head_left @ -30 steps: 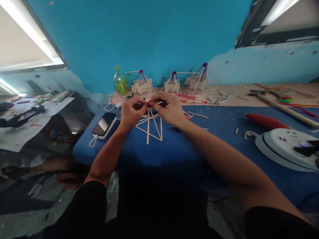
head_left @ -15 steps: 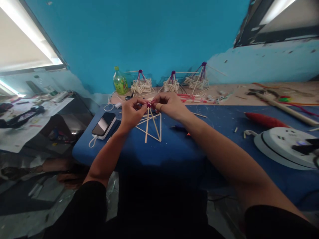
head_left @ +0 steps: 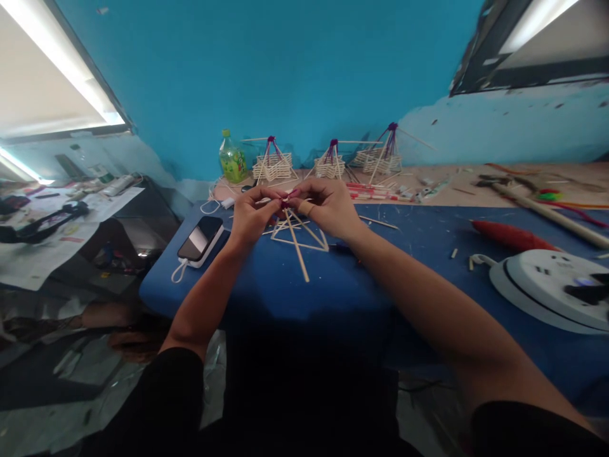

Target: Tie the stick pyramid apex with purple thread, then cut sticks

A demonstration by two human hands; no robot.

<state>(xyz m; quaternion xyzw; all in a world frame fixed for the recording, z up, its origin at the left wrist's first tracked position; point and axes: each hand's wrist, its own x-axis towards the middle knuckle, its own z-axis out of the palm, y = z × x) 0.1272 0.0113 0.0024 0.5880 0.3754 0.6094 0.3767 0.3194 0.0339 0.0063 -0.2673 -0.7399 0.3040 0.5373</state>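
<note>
Both hands meet over the blue table, pinched at the top of a wooden stick frame [head_left: 298,247]. Dark red-purple yarn [head_left: 285,204] is wound at that top joint, between the fingertips. My left hand [head_left: 254,214] closes thumb and forefinger on the joint from the left. From the right, my right hand [head_left: 328,206] pinches at the same yarn, with a ring on one finger. Thin sticks spread down from the joint toward the table, and one long stick points toward me. The exact grip on the yarn is partly hidden by the fingers.
Stick structures with purple tops [head_left: 272,166] stand along the wall, beside a green-labelled bottle [head_left: 233,160]. A phone on a white power bank [head_left: 200,239] lies left. To the right are a red yarn bundle [head_left: 514,235] and a round white device [head_left: 552,285].
The stick frame has turned in my hands: its long stick and base corner now point further right. Both hands stay together at the yarn joint.
</note>
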